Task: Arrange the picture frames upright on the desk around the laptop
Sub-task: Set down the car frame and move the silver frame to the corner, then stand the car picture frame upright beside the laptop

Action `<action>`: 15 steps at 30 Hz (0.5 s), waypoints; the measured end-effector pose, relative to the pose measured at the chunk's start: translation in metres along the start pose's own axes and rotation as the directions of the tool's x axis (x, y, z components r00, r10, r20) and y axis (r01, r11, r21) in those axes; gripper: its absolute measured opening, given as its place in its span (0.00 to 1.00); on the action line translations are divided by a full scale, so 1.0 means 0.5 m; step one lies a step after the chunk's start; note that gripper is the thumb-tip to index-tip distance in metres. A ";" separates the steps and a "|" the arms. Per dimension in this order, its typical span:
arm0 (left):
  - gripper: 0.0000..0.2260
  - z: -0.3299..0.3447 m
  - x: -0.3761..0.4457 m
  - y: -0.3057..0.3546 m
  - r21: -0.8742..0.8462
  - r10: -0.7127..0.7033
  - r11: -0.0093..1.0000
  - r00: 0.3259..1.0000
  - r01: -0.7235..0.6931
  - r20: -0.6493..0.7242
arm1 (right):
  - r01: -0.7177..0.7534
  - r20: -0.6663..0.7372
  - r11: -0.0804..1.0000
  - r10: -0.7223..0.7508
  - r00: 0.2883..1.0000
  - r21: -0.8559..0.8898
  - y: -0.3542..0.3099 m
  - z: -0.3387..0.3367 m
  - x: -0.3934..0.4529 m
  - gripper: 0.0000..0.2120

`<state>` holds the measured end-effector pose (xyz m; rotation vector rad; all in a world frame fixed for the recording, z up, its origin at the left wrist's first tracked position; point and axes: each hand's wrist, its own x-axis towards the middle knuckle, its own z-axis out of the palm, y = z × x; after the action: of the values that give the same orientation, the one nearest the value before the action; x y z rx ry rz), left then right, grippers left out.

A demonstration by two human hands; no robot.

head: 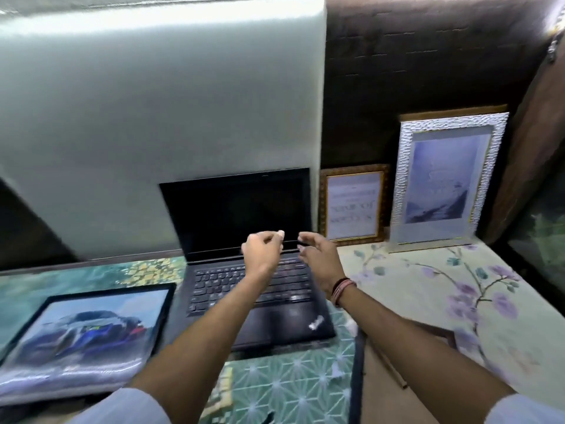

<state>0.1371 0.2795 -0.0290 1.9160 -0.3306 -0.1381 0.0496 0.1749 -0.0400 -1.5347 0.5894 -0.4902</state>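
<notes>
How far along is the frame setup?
Done: small gold frame and silver textured frame stand upright right of the laptop. In hand: nothing; left hand and right hand hover empty over its keyboard. Left: car picture frame lies flat.

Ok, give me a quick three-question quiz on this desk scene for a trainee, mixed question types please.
1. True or false: the black-framed car picture stands upright left of the open black laptop.
2. How many frames stand upright right of the laptop? A) one B) two C) three
3. Fill in: the left hand and right hand hover above the laptop's ____, holding nothing.

Key
1. False: it lies flat on the desk.
2. B: the small gold-bordered text frame and the tall silver textured frame.
3. Keyboard.
</notes>
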 end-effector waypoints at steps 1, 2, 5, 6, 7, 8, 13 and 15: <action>0.17 -0.058 0.007 -0.028 -0.009 -0.005 1.000 1.000 0.005 -0.008 | -0.015 0.015 1.000 0.015 1.000 0.018 -0.001 0.051 -0.014 0.14; 0.16 -0.108 0.010 -0.053 -0.017 -0.010 1.000 1.000 0.009 -0.011 | -0.030 0.025 0.999 0.030 0.999 0.031 -0.007 0.093 -0.031 0.14; 0.14 -0.274 0.033 -0.155 -0.002 -0.043 0.999 0.998 0.043 -0.041 | -0.062 0.057 0.997 0.060 0.997 0.039 -0.011 0.237 -0.076 0.13; 0.15 -0.319 0.040 -0.187 0.014 -0.051 0.999 0.997 0.052 -0.056 | -0.076 0.081 0.996 0.072 0.994 0.043 -0.011 0.277 -0.090 0.12; 0.17 -0.383 0.039 -0.207 0.028 -0.057 0.998 0.995 0.059 -0.079 | -0.090 0.108 0.995 0.084 0.991 0.053 -0.013 0.336 -0.108 0.12; 0.19 -0.430 0.041 -0.228 0.042 -0.057 0.997 0.994 0.061 -0.093 | -0.108 0.116 0.993 0.102 0.988 0.052 -0.008 0.382 -0.117 0.12; 0.18 -0.669 0.044 -0.344 0.052 -0.162 0.984 0.974 0.172 -0.161 | -0.157 0.120 0.976 0.176 0.977 -0.153 0.041 0.608 -0.149 0.09; 0.18 -0.745 0.029 -0.352 0.078 -0.202 0.972 0.958 0.222 -0.206 | -0.160 0.079 0.931 0.196 0.977 -0.327 0.030 0.663 -0.176 0.10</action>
<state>0.2740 0.6675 -0.0568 2.0425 0.0023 -0.0738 0.1903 0.4871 -0.0678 -1.7811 0.7408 -0.1722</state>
